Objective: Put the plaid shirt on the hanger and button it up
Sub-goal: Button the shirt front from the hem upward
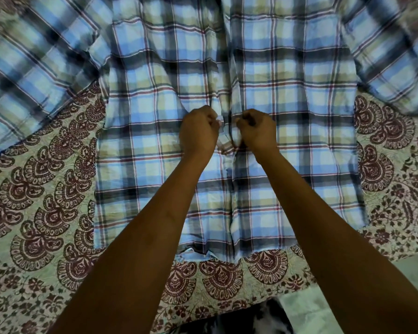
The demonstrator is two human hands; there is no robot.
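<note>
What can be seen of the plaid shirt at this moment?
The shirt is blue, pale green and white plaid with dark and red lines, in thin, creased woven cloth. It lies flat, front up, on a patterned bedspread, sleeves spread to both sides, hem toward the person. The left hand and right hand each pinch a front edge at mid-placket. No hanger shows. Sleeves and the top are blurred.

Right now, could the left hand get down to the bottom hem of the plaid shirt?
Probably yes. The left hand is pinching the front edge of the plaid shirt at mid-height. The bottom hem lies flat on the patterned bedspread nearer the person, with nothing between; it would just have to let go.
</note>
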